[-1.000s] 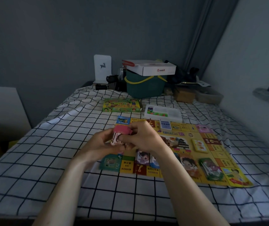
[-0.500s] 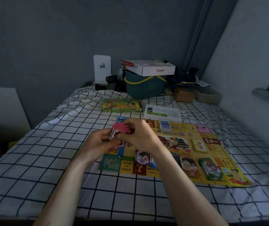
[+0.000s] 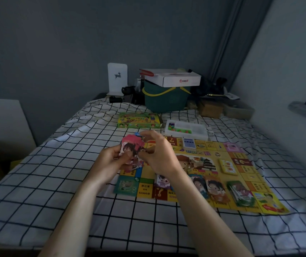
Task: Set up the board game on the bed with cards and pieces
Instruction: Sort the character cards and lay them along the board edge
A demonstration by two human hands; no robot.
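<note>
A yellow game board (image 3: 221,156) lies flat on the checked bed sheet. Above its left edge I hold a cardboard character piece (image 3: 132,147) with a pink top. My left hand (image 3: 111,162) grips its lower left side. My right hand (image 3: 157,154) pinches its right side and a small blue part at the top. Other character pieces (image 3: 213,188) lie on the board's near edge, one purple-haired (image 3: 164,181). A green card stack (image 3: 240,193), a yellow card stack (image 3: 227,166) and a blue card (image 3: 188,142) rest on the board.
The game box (image 3: 139,120) and a white tray of small coloured pieces (image 3: 187,127) lie beyond the board. A green basket (image 3: 167,100) with a white carton on top stands at the bed's far end, beside boxes and dark items. A wall runs along the right.
Both hands have lifted the pink-topped piece slightly and turned it, so its printed face now shows toward me. The board and cards have not moved.
</note>
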